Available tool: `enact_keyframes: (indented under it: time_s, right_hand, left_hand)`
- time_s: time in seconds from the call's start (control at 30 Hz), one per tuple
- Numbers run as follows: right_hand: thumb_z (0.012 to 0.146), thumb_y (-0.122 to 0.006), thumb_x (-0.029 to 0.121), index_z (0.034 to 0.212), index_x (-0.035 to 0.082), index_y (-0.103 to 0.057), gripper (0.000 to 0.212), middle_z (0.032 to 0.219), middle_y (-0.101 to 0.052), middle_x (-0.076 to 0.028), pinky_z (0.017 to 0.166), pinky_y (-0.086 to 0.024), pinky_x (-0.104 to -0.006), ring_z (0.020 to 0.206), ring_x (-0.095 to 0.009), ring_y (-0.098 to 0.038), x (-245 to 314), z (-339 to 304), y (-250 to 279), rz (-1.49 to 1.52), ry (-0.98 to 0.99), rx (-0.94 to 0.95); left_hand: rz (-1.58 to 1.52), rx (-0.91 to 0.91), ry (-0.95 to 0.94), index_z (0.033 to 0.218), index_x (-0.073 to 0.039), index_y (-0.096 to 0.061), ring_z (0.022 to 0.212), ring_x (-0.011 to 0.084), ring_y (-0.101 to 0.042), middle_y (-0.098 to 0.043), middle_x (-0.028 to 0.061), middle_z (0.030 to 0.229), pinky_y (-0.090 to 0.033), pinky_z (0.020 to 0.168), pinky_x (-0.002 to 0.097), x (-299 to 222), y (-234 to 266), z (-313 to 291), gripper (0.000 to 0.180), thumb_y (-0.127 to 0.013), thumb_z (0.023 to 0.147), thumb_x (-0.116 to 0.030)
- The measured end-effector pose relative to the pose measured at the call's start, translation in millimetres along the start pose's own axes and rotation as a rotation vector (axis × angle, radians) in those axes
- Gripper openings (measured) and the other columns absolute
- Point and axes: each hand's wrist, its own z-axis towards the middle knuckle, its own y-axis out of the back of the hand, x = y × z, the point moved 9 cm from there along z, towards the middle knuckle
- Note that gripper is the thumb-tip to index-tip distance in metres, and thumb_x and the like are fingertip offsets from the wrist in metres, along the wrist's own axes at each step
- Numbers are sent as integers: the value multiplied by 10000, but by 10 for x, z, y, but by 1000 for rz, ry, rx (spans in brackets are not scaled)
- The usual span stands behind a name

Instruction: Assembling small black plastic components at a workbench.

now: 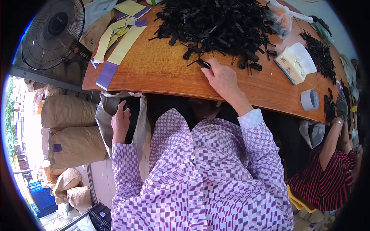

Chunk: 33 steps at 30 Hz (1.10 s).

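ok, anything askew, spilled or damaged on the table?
Slightly untidy: the yellow-and-purple strips on the left overlap at odd angles, not neatly stacked. A few black parts lie loose at the near edge of the heap. No obvious damage or liquid spill visible.

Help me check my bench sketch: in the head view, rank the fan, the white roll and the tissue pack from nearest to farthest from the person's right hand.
From the right hand:
1. Tissue pack: to its right, on the table.
2. White roll: farther right, near the table's front edge.
3. Fan: far left, past the table's left end.
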Motion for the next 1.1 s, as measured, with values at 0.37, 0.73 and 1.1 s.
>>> enact_keyframes:
  time_s: [0.37,0.73,1.1]
  right_hand:
    - [840,-654,163,1108,101,-543,297,746,-636,-127,493,-460,-361,609,-292,-636,935,-491,213,496,477,162]
    - [804,-669,98,1166,98,-538,386,881,-675,-108,581,-519,-347,735,-291,-665,1030,-663,49,568,462,338]
    - [729,-678,5,1115,42,-562,405,929,-663,-77,526,-521,-312,704,-227,-653,1192,-845,123,394,711,241]
  left_hand:
    - [-1141,552,-86,1283,-12,-466,673,70,-579,-656,99,974,-413,569,167,-1937,-195,-420,437,-414,998,-338]
    - [-1756,880,132,1281,-61,-454,688,136,-640,-634,201,959,-459,535,168,-1909,-758,-575,407,-473,976,-328]
    - [-1931,1166,201,1360,-41,-394,611,126,-580,-617,211,949,-378,459,173,-1968,-907,-841,519,-473,969,-373]
